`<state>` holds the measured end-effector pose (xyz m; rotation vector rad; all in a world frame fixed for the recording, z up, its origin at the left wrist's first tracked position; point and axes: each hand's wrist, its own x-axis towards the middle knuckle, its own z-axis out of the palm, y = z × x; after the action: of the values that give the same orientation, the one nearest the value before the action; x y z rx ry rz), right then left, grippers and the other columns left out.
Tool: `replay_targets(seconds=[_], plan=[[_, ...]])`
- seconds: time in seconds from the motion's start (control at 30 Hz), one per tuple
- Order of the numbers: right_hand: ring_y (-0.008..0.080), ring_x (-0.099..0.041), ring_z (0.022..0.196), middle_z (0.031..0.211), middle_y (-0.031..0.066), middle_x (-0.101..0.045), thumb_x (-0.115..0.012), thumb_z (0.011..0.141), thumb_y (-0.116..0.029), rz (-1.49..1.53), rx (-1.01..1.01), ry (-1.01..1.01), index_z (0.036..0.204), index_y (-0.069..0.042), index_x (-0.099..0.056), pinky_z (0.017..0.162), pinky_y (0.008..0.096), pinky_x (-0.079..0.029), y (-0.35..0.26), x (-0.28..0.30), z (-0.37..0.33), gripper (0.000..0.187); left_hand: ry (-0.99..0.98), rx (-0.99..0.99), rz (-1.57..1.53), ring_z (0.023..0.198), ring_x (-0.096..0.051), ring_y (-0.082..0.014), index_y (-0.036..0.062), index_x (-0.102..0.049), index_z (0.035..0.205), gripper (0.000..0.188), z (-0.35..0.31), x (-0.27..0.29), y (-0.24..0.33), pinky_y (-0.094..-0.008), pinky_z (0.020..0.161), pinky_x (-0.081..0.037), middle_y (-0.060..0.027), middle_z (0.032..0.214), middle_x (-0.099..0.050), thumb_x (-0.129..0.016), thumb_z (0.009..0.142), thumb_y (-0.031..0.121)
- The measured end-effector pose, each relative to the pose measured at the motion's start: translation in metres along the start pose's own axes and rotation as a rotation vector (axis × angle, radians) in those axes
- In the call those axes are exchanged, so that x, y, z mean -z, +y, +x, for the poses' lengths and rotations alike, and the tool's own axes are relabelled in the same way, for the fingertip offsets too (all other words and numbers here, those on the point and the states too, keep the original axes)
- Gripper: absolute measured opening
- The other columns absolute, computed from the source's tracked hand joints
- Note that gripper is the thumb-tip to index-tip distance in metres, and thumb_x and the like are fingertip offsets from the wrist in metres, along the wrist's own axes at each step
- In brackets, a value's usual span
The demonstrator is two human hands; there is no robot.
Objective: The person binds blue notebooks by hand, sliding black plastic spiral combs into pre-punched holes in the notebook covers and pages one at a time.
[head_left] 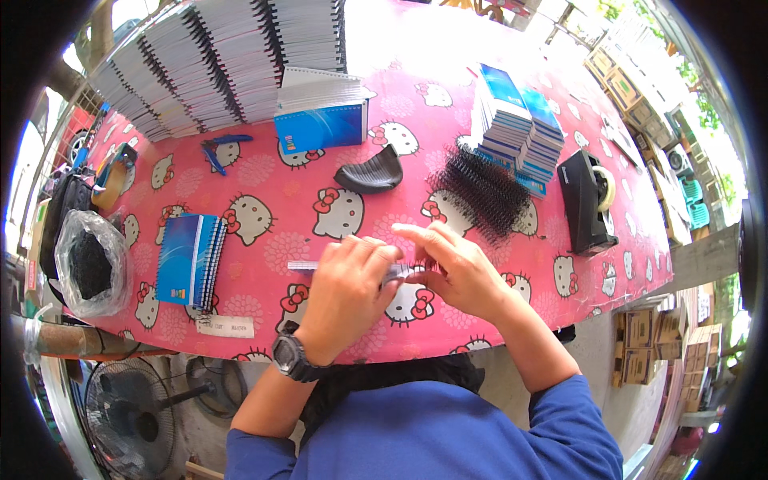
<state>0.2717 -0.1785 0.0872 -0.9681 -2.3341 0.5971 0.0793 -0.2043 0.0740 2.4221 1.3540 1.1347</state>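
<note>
A small notebook [302, 266] stands nearly edge-on between my hands at the table's near side, its pale edge poking out left of my fingers. My left hand [350, 282], with a black watch on its wrist, is closed over it and covers most of it. At the notebook's right end, my right hand [456, 270] has its thumb and fingers on the edge, the index finger raised. Something dark and thin shows by that thumb, too small to make out. Beyond my right hand lies a heap of black spiral coils [486, 192]. A black ribbed curved piece [370, 170] rests beyond my hands.
Blue spiral notebooks [186, 258] lie at left, beside a plastic bag [90, 264] with black contents. Tall spiral-bound stacks [232, 68], blue-handled pliers [214, 152] and a blue-covered notebook stack [320, 126] stand behind. More blue notebooks [520, 120] and a tape dispenser [584, 204] are right.
</note>
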Motion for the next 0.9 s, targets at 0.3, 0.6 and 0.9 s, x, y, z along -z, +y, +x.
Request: replay_targets(seconds=[0.3,0.6,0.9], plan=[[0.0313,-0.058,0.100,0.110,0.0195,-0.060,-0.069,0.080,-0.039,-0.083,-0.192,0.072,0.128,-0.003,-0.047,0.087,0.0400,-0.046,0.068,-0.009,0.060,0.064,-0.126,-0.105,-0.054,0.084,-0.058,-0.0255,0.0069,-0.059,0.089,0.023,0.004,-0.007,0.000,-0.0375,0.073,-0.044,-0.0064,0.088,-0.062,-0.071,0.075,0.020],[0.0404,-0.047,0.110,0.110,0.0240,-0.053,-0.074,0.067,-0.045,-0.352,-0.198,0.084,0.106,-0.004,-0.057,0.084,0.0499,-0.042,0.083,-0.054,0.098,0.059,-0.110,-0.103,-0.119,0.080,-0.061,-0.0267,0.0065,-0.063,0.086,0.023,0.004,0.006,-0.003,-0.0378,0.072,-0.046,-0.0071,0.080,-0.065,-0.070,0.078,0.026],[0.0368,-0.050,0.112,0.128,0.0233,-0.050,-0.080,0.066,-0.031,-0.175,-0.108,0.094,0.109,-0.011,-0.063,0.094,0.0424,-0.043,0.069,-0.035,0.043,0.051,-0.037,-0.022,0.088,0.090,-0.059,-0.0180,0.0132,-0.063,0.081,0.023,-0.019,0.016,-0.019,-0.0518,0.103,-0.021,0.0016,0.082,-0.062,-0.077,0.070,0.028]])
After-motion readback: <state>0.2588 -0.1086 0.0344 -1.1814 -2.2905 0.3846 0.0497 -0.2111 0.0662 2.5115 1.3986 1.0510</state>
